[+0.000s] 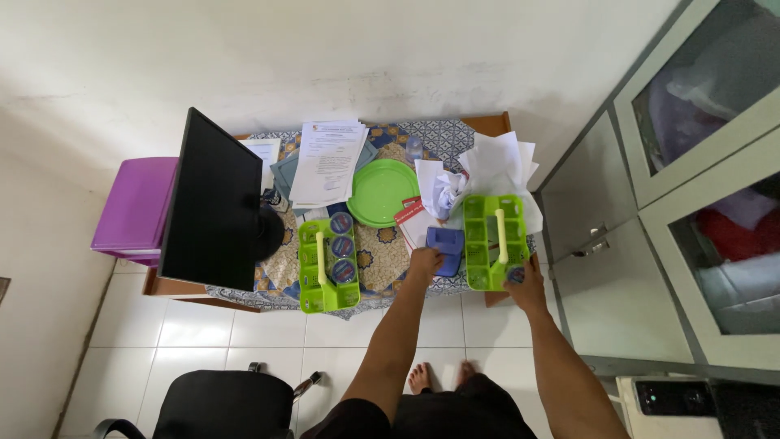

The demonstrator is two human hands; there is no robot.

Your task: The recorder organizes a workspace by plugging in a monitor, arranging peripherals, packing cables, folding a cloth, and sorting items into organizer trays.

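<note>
Head view: left hand (424,262) grips a blue box (446,249); right hand (524,284) seems pinched on a small cup (515,274) at the green caddy (493,241).

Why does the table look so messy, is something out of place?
Yes. Crumpled white paper is heaped loosely between the green plate and the right green caddy, and loose sheets overlap untidily at the back. Nothing looks spilled or broken.
</note>
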